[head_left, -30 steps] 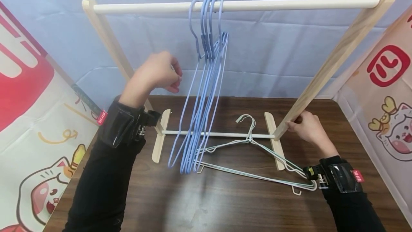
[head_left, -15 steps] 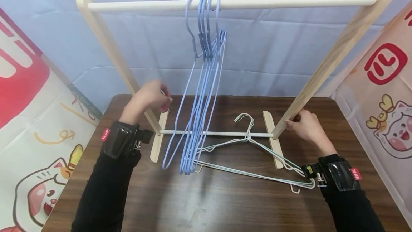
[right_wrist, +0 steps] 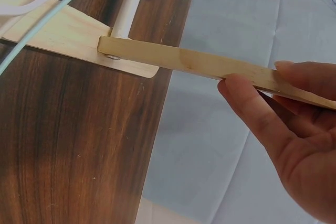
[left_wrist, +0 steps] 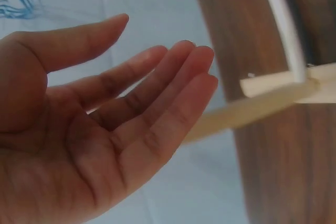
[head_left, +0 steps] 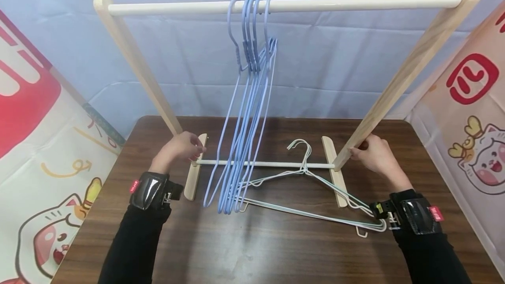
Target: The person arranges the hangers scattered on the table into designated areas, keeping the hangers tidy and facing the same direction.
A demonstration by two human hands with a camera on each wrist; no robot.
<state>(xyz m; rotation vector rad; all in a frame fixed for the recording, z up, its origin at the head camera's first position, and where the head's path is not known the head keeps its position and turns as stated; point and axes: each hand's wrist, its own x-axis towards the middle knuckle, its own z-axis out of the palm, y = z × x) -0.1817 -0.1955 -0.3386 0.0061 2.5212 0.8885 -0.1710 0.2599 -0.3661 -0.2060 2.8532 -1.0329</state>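
A clothes rack has a white top rail [head_left: 355, 4] between two pale wooden posts. Several blue wire hangers [head_left: 254, 61] hang from the rail left of its middle. My right hand [head_left: 378, 157] pinches the right post [head_left: 388, 89] near its foot; the right wrist view shows thumb and fingers on both sides of the wood [right_wrist: 199, 61]. My left hand [head_left: 178, 149] is at the lower end of the left post [head_left: 146, 76], overlapping it in the head view. In the left wrist view its fingers [left_wrist: 181, 103] are loosely bent with nothing between them, in front of the post [left_wrist: 247, 112].
White and pale green hangers [head_left: 305, 171] lie stacked on the dark wood table [head_left: 244, 257], partly over the rack's right foot [head_left: 340, 187]. A thin white lower bar [head_left: 284, 165] joins the feet. Printed cloths stand at both sides, and a pale blue cloth [head_left: 189, 56] hangs behind.
My left hand has come down from beside the blue hangers to the foot of the left post. The rack shifted slightly left in view. My right hand keeps its grip on the right post.
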